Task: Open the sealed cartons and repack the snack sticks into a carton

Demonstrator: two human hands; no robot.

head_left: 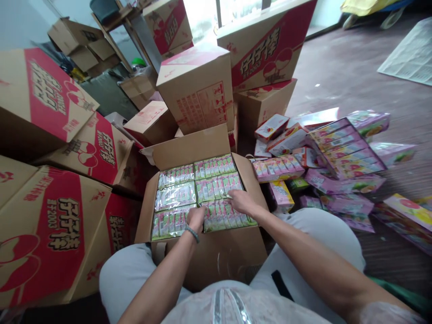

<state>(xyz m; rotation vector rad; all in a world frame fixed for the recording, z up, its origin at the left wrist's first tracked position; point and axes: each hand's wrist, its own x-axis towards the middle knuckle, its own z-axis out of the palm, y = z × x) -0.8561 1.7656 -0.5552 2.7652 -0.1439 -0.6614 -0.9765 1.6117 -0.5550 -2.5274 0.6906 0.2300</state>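
An open cardboard carton [205, 256] stands between my knees, filled with clear-wrapped packs in green and pink arranged in rows. My left hand [196, 218] is closed over the near row, at the gap between the near-left pack [170, 223] and the near-right pack [224, 216]. Its fingertips are hidden, so I cannot tell what they grip. Higher and to the right, my right hand [240, 201] has its fingers pinched together at the front edge of the middle-right pack [218, 186]. Something small and pale shows at those fingertips, too small to name.
Red-printed cartons [64, 229] are stacked at the left, with another tall carton [195, 90] behind the open one. Purple and orange display boxes [347, 148] lie in a heap on the floor at the right. A flat printed sheet [410, 56] rests farther back.
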